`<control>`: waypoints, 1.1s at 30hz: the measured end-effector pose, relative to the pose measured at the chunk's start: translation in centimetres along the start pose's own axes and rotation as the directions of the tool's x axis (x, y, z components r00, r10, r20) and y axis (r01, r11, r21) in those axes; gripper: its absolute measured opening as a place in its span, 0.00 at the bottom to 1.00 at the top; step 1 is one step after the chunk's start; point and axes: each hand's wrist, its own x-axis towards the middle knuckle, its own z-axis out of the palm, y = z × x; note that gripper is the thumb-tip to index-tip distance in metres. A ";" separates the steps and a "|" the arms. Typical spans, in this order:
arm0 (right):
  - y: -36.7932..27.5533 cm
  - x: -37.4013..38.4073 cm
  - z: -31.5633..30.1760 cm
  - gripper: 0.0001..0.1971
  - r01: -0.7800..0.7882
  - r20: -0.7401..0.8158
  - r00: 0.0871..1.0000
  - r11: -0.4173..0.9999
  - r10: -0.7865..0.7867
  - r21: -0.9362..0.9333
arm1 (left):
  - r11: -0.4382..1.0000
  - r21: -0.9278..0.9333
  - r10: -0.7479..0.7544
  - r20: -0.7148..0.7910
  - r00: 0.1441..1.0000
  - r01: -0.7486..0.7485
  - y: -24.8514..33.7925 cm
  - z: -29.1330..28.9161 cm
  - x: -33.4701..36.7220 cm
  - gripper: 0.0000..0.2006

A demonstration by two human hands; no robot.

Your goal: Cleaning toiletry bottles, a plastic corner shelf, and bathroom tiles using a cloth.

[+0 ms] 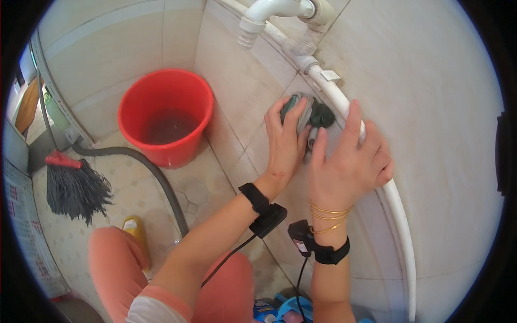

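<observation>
My left hand (284, 137) is closed round a bunched grey and dark green wad (305, 114) that looks like cloth, held close to the tiled wall. Right beside the wad is a dark green rounded piece (322, 116); I cannot tell whether it is part of it. Just below that, a small pale tube-like piece (312, 138) shows, partly hidden by my fingers. My right hand (350, 161) is to the right with its fingers apart and nothing visible in it. Its fingers overlap the white pipe (336, 96) in view; whether they touch it cannot be told.
A white tap (264, 16) juts out above. On the floor at left stands a red bucket (126, 126) with murky water. A grey hose (153, 169) curves past a grey mop head (78, 188). Blue items (288, 307) lie low by the wall. Cables trail from both wrist devices.
</observation>
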 end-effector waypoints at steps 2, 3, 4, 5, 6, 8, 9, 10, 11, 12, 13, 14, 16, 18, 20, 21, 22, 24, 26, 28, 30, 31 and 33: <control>0.3 -0.2 0.1 0.28 0.011 0.034 0.999 1.000 -0.010 -0.030 | 0.998 0.031 -0.050 -0.119 0.992 0.054 -2.2 0.8 2.2 0.23; 0.2 -0.2 0.0 0.28 0.015 0.028 1.000 1.000 -0.014 -0.026 | 0.993 0.055 -0.087 -0.240 0.967 0.103 -3.5 0.9 4.0 0.24; 0.1 -0.3 -0.1 0.28 0.016 0.032 0.999 1.000 -0.015 -0.025 | 0.994 0.064 -0.066 -0.273 0.960 0.087 -5.0 0.7 6.1 0.23; -0.1 -0.2 -0.2 0.29 0.016 0.033 0.999 1.000 -0.016 -0.019 | 0.995 0.077 -0.042 -0.307 0.951 0.069 -6.4 0.0 8.1 0.21; -0.1 -0.2 -0.2 0.29 0.019 0.036 0.999 0.999 -0.018 -0.031 | 0.995 0.067 -0.050 -0.304 0.951 0.073 -7.3 -0.2 9.4 0.21; -0.2 -0.2 -0.1 0.29 0.027 0.029 0.999 0.998 -0.026 -0.057 | 0.986 0.131 -0.062 -0.304 0.951 0.107 -8.0 -0.9 11.1 0.20; -0.3 -0.2 0.0 0.29 0.030 0.031 0.999 0.998 -0.028 -0.060 | 0.989 0.064 -0.105 -0.306 0.946 0.131 -7.6 -0.8 10.9 0.20; -0.6 -0.1 0.0 0.29 0.015 0.021 1.000 0.998 -0.013 -0.064 | 0.992 0.068 -0.085 -0.297 0.951 0.110 -7.2 -0.7 9.8 0.20; -0.7 0.1 0.2 0.29 -0.001 0.005 1.000 0.997 0.002 -0.072 | 0.994 0.065 -0.062 -0.288 0.956 0.084 -6.5 -0.3 8.3 0.20; -0.5 0.1 0.3 0.29 0.000 0.006 1.000 0.997 0.001 -0.083 | 0.996 0.032 -0.075 -0.226 0.971 0.084 -5.1 0.3 6.0 0.21; -0.4 0.2 0.4 0.29 0.001 -0.004 1.000 0.995 -0.002 -0.101 | 0.996 0.005 -0.083 -0.166 0.983 0.085 -3.4 0.5 3.5 0.21; -0.3 0.3 0.4 0.29 0.003 -0.017 1.000 0.994 -0.005 -0.114 | 0.996 -0.045 -0.079 -0.100 0.992 0.075 -1.9 0.4 0.9 0.26; -0.3 0.5 0.2 0.29 0.020 -0.020 1.000 0.992 -0.023 -0.123 | 0.993 -0.100 -0.072 -0.035 0.997 0.068 -0.8 -0.4 -1.3 0.31; -0.1 0.2 0.4 0.29 0.039 -0.019 0.999 0.989 -0.043 -0.141 | 0.989 -0.139 -0.037 0.081 0.996 0.048 -1.0 -0.9 -2.0 0.34; -0.1 0.0 0.4 0.29 0.054 -0.008 0.998 0.986 -0.056 -0.159 | 1.000 -0.026 -0.014 -0.002 1.000 0.014 -2.9 -0.8 0.6 0.28; -0.1 0.0 0.3 0.29 0.055 -0.005 0.998 0.985 -0.057 -0.163 | 0.999 0.011 -0.050 -0.073 0.996 0.051 -3.9 -0.7 2.7 0.25; -0.2 0.1 0.2 0.28 0.051 -0.015 0.998 0.987 -0.053 -0.149 | 0.994 0.012 -0.106 -0.158 0.982 0.110 -5.5 -0.8 5.4 0.23; -0.4 -0.1 0.0 0.28 0.047 -0.022 0.999 0.989 -0.050 -0.137 | 0.972 0.025 -0.217 -0.272 0.937 0.233 -8.2 -1.5 9.2 0.20; -0.8 -0.2 0.3 0.27 0.032 -0.023 0.999 0.994 -0.034 -0.104 | 0.952 0.041 -0.277 -0.292 0.915 0.302 -8.8 -1.7 9.1 0.19; -0.3 -0.2 0.5 0.27 0.018 -0.017 1.000 0.989 -0.020 -0.146 | 0.986 0.002 -0.163 -0.232 0.959 0.168 -8.0 -0.6 5.9 0.21; -0.2 -0.1 1.0 0.27 0.005 -0.011 1.000 0.987 -0.006 -0.163 | 0.986 0.038 -0.159 -0.105 0.982 0.164 -5.4 0.2 0.3 0.24; -0.4 0.2 0.9 0.27 0.013 -0.033 0.999 0.989 -0.018 -0.148 | 0.989 -0.007 -0.146 -0.043 0.988 0.146 -3.9 -0.1 -2.5 0.29; -0.4 0.0 0.8 0.27 0.027 -0.048 0.998 0.991 -0.034 -0.132 | 0.993 -0.072 -0.090 0.101 0.991 0.097 -1.3 -0.4 -7.9 0.37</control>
